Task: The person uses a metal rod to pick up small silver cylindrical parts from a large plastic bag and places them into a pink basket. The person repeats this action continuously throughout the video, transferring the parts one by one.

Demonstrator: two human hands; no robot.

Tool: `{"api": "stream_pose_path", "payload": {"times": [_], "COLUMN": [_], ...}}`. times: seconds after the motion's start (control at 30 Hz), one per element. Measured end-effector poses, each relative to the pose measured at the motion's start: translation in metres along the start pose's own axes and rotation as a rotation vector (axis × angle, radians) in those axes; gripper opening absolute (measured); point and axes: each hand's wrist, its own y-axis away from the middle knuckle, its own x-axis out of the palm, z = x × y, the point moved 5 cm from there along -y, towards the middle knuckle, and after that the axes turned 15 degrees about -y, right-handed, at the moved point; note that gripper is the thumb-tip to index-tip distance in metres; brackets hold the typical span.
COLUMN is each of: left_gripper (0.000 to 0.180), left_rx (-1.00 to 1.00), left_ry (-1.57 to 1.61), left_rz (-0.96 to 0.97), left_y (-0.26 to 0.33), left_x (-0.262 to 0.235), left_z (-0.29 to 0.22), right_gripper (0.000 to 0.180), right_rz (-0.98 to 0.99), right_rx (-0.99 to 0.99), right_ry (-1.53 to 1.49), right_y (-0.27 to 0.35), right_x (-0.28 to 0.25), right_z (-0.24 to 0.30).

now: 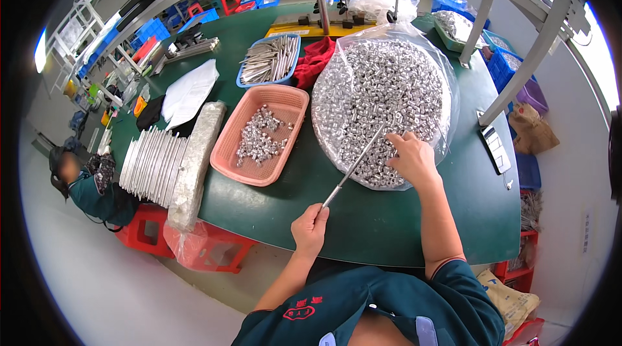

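My left hand is closed around the lower end of a thin silver metal rod, which slants up and to the right. The rod's far tip lies over a large round tray in clear plastic, heaped with small silver metal sleeves. Over the near right part of that heap is my right hand, thumb and forefinger apart with the fingertips at the sleeves. No held piece shows between them. Left of the tray, a pink plastic basket contains a loose scatter of the same small metal pieces.
Behind the basket stands a blue tray of metal rods beside a red cloth. A row of long rods lies left, against a wrapped bundle. A phone-like device sits right. Another person sits at far left.
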Motion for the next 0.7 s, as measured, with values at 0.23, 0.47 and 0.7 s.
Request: {"api": "stream_pose_path", "payload": {"times": [0.23,0.47,0.7], "left_gripper": [0.014,0.014,0.014], "left_rx": [0.017,0.045,0.026], "left_ry": [-0.046,-0.073,-0.091], "left_rz": [-0.002,-0.005,0.007], "left_y": [0.000,-0.001,-0.001], "left_x": [-0.002,-0.003,-0.003], "left_z": [-0.005,-0.009,-0.009], "right_gripper": [0.032,0.017,0.017], "right_rz": [-0.082,-0.189,-0.301], "right_rx": [-0.156,-0.139,-0.182], "right_ry": [-0.133,-0.007,-0.412], "right_y": [-0.013,-0.013,-0.018], "right_x": [0.027,0.039,0.030], "right_z": [-0.007,0.003,-0.013]}}
